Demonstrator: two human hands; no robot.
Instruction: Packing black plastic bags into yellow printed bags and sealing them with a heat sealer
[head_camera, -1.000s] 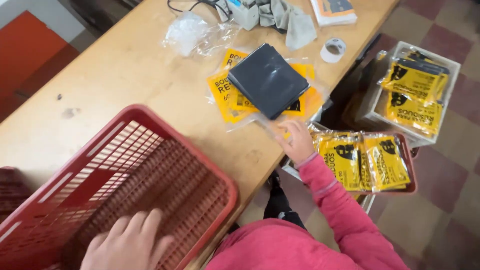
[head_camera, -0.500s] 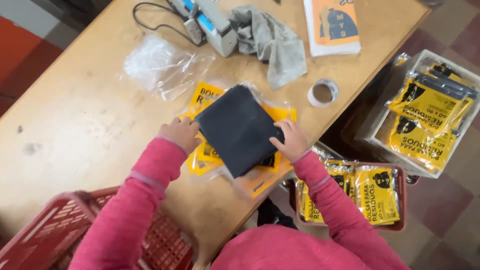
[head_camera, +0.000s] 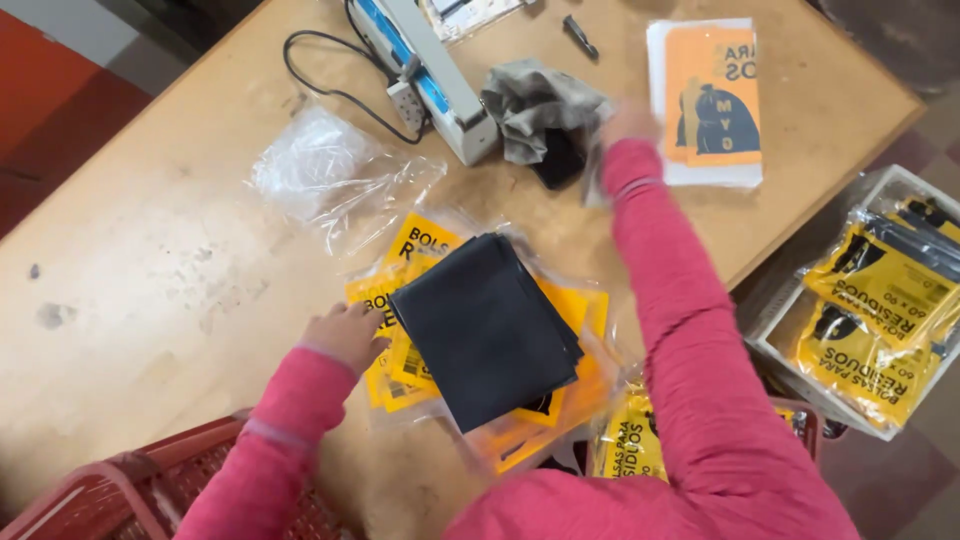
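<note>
So there's a folded black bag (head_camera: 487, 325) sitting near the front edge of the wooden table (head_camera: 150, 290), right on top of a messy stack of yellow printed sleeves (head_camera: 400, 300) in clear plastic. The left hand (head_camera: 345, 333) rests on the left side of that stack, fingers loosely curled and pressing on the yellow sheets just beside the black bag, not gripping anything. The right hand (head_camera: 628, 122) is stretched way out to the far side of the table, blurred, right next to a crumpled grey cloth (head_camera: 540, 105); can't tell what its fingers are doing. Past that lie orange-and-white printed sheets (head_camera: 712, 100), a white heat sealer (head_camera: 432, 70) with a black cord, and crumpled clear plastic (head_camera: 330, 175). A red basket (head_camera: 150, 490) sits bottom left, and a box of yellow packs (head_camera: 880, 300) off to the right.
</note>
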